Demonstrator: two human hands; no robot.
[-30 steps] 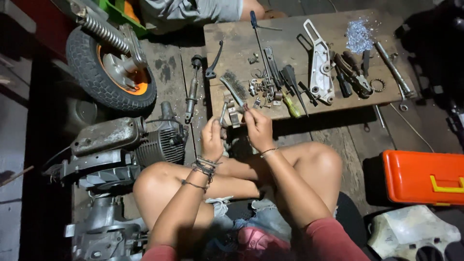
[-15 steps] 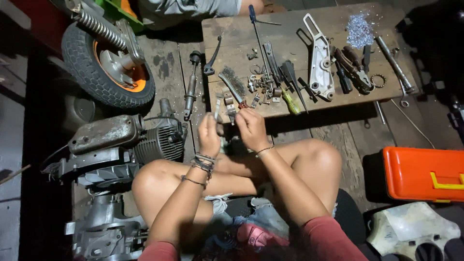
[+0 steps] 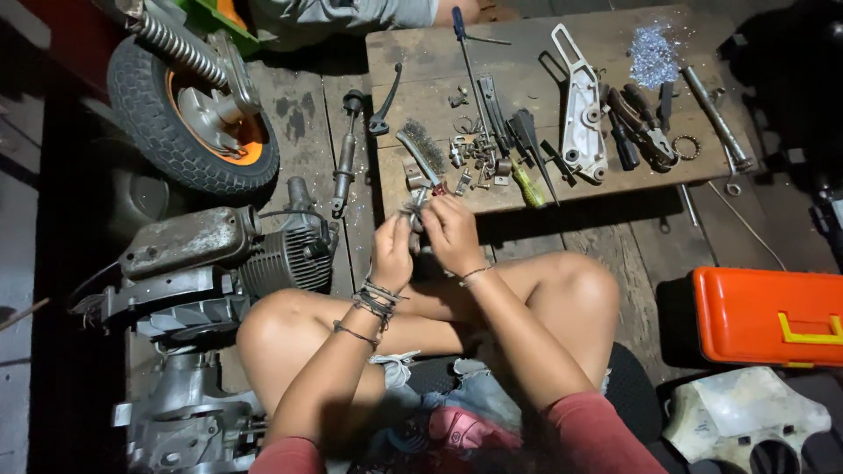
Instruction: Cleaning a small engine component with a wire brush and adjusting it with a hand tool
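I sit cross-legged on a wooden floor. My left hand [image 3: 392,254] and my right hand [image 3: 450,231] meet in front of my knees and both grip a small metal part [image 3: 413,211] between the fingertips. Just beyond it lies a wooden board [image 3: 606,35] covered with tools: a wire brush [image 3: 423,151], a long screwdriver [image 3: 468,61], a green-handled screwdriver [image 3: 527,186], pliers [image 3: 645,132], a white metal bracket [image 3: 581,112] and several small nuts and fittings [image 3: 479,158].
A small engine [image 3: 219,259] lies at my left knee, with a wheel and its spring shock [image 3: 189,105] beyond it. An orange toolbox [image 3: 768,316] and a white plastic cover [image 3: 746,421] sit at the right. Another person's clothing [image 3: 351,13] shows at the top.
Both hands stay together on the small metal part, shifting slightly. The view has drifted a little.
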